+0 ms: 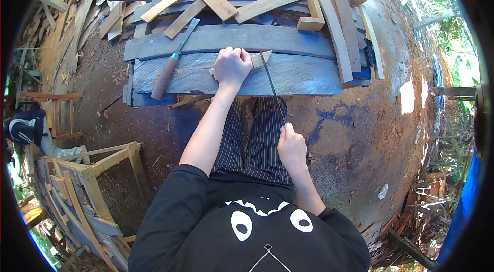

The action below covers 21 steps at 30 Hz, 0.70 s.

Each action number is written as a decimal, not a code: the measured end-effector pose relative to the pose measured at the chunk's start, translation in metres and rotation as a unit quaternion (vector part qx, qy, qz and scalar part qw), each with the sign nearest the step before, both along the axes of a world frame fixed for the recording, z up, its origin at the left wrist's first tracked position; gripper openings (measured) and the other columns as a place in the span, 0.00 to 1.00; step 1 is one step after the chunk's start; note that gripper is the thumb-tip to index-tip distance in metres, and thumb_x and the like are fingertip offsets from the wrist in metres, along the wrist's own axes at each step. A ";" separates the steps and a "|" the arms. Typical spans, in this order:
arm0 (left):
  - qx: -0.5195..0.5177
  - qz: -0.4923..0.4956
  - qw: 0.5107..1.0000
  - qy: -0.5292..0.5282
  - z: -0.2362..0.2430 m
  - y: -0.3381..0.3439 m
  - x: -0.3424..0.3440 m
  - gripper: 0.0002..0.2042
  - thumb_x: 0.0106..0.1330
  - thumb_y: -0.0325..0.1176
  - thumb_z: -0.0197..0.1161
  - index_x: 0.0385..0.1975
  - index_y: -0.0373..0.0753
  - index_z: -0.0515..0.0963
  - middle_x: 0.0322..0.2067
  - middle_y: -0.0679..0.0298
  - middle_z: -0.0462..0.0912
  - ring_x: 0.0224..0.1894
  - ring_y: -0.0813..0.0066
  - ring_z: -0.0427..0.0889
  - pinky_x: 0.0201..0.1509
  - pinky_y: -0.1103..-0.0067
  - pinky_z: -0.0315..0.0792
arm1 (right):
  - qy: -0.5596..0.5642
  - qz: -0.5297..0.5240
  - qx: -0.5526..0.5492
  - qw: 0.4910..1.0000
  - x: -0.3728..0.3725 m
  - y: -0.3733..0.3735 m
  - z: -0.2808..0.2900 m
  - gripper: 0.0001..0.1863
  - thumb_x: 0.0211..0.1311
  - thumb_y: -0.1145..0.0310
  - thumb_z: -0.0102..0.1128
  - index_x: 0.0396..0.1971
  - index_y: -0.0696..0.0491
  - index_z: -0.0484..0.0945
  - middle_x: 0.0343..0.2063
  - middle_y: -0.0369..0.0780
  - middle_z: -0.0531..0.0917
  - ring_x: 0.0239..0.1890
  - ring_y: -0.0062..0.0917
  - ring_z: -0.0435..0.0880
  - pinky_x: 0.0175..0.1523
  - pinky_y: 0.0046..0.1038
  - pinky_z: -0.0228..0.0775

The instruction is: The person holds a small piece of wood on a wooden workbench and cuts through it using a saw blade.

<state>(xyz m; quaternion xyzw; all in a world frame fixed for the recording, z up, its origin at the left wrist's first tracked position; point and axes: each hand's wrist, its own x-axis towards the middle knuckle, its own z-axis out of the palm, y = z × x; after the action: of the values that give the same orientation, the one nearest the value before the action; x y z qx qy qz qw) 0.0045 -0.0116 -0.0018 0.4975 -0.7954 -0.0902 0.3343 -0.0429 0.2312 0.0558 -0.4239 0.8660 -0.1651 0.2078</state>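
Note:
My left hand (pixel 232 65) is closed over a small pale wooden piece (pixel 256 59), pressing it onto a grey plank (pixel 303 74). My right hand (pixel 291 147) grips the handle end of a thin long saw blade (pixel 271 84). The blade runs up to the wooden piece and meets it just right of my left hand. My legs in striped trousers (pixel 257 138) are below the plank.
A large knife with a brown handle (pixel 172 64) lies on the plank to the left. Loose boards and a wooden frame piece (pixel 309 2) are stacked behind. A wooden chair frame (pixel 87 179) stands at lower left. The ground is bare dirt.

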 end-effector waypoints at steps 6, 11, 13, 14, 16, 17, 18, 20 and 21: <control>0.001 -0.046 0.999 0.009 0.002 0.001 -0.001 0.11 0.54 0.33 0.57 0.13 0.37 0.76 0.19 0.58 0.76 0.28 0.61 0.79 0.31 0.68 0.74 | 0.010 0.002 -0.041 0.999 -0.015 -0.057 -0.025 0.10 0.66 0.66 0.44 0.30 0.58 0.68 0.18 0.53 0.78 0.26 0.50 0.80 0.30 0.46 0.72; -0.006 -0.014 1.000 -0.014 0.001 0.003 -0.005 0.09 0.51 0.33 0.57 0.13 0.38 0.77 0.20 0.59 0.77 0.28 0.62 0.79 0.29 0.69 0.75 | 0.011 -0.015 -0.048 0.999 -0.021 -0.098 -0.027 0.11 0.65 0.65 0.44 0.31 0.58 0.69 0.20 0.54 0.78 0.27 0.50 0.80 0.31 0.46 0.73; -0.003 0.004 1.000 -0.019 0.000 0.004 -0.007 0.09 0.51 0.33 0.57 0.13 0.37 0.77 0.20 0.59 0.77 0.28 0.62 0.79 0.29 0.69 0.75 | 0.010 -0.015 -0.039 0.999 -0.020 -0.081 -0.027 0.11 0.65 0.65 0.44 0.32 0.57 0.69 0.20 0.54 0.78 0.27 0.50 0.80 0.31 0.47 0.72; -0.005 0.012 1.000 -0.018 -0.001 0.003 -0.006 0.09 0.50 0.33 0.57 0.13 0.37 0.77 0.20 0.58 0.78 0.28 0.62 0.79 0.29 0.69 0.75 | 0.006 -0.015 -0.036 0.999 -0.017 -0.064 -0.027 0.10 0.65 0.65 0.45 0.32 0.57 0.69 0.20 0.54 0.78 0.26 0.50 0.80 0.31 0.47 0.72; -0.005 0.025 1.000 -0.018 -0.002 0.003 -0.002 0.08 0.50 0.33 0.58 0.13 0.37 0.78 0.20 0.58 0.78 0.28 0.62 0.79 0.29 0.69 0.75 | -0.015 -0.010 -0.020 1.000 -0.011 -0.031 -0.019 0.09 0.64 0.66 0.45 0.32 0.56 0.69 0.19 0.54 0.78 0.26 0.51 0.80 0.29 0.47 0.71; 0.000 0.012 1.000 -0.010 -0.002 0.003 -0.001 0.09 0.51 0.32 0.58 0.13 0.37 0.77 0.20 0.58 0.77 0.28 0.61 0.79 0.30 0.68 0.75 | -0.015 -0.007 -0.019 1.000 -0.011 -0.021 -0.016 0.09 0.64 0.66 0.45 0.32 0.56 0.69 0.19 0.54 0.78 0.26 0.51 0.80 0.29 0.47 0.71; 0.005 0.000 1.000 -0.002 -0.001 0.002 0.000 0.09 0.51 0.32 0.57 0.13 0.37 0.76 0.19 0.58 0.76 0.28 0.60 0.79 0.30 0.67 0.74 | -0.028 -0.006 -0.007 1.000 -0.012 -0.013 -0.013 0.08 0.64 0.66 0.46 0.32 0.56 0.69 0.18 0.54 0.78 0.25 0.51 0.79 0.29 0.47 0.71; -0.005 -0.016 1.000 0.007 -0.002 0.000 -0.001 0.09 0.51 0.32 0.57 0.12 0.37 0.76 0.19 0.58 0.76 0.27 0.60 0.79 0.30 0.67 0.74 | -0.044 -0.009 0.011 0.999 -0.010 -0.007 -0.012 0.08 0.64 0.67 0.46 0.32 0.56 0.69 0.18 0.54 0.77 0.25 0.51 0.79 0.28 0.47 0.71; -0.018 -0.030 0.999 0.019 -0.002 0.000 -0.001 0.09 0.51 0.31 0.57 0.12 0.37 0.76 0.19 0.58 0.76 0.27 0.60 0.79 0.30 0.67 0.74 | -0.040 -0.005 -0.005 0.999 -0.010 -0.015 -0.015 0.08 0.64 0.67 0.46 0.32 0.56 0.69 0.18 0.54 0.77 0.25 0.51 0.79 0.28 0.47 0.71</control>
<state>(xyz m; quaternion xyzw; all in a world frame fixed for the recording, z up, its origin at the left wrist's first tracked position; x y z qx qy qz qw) 0.0036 -0.0115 -0.0037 0.4657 -0.8049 -0.0953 0.3552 -0.0527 0.2163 0.0412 -0.4140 0.8580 -0.1876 0.2392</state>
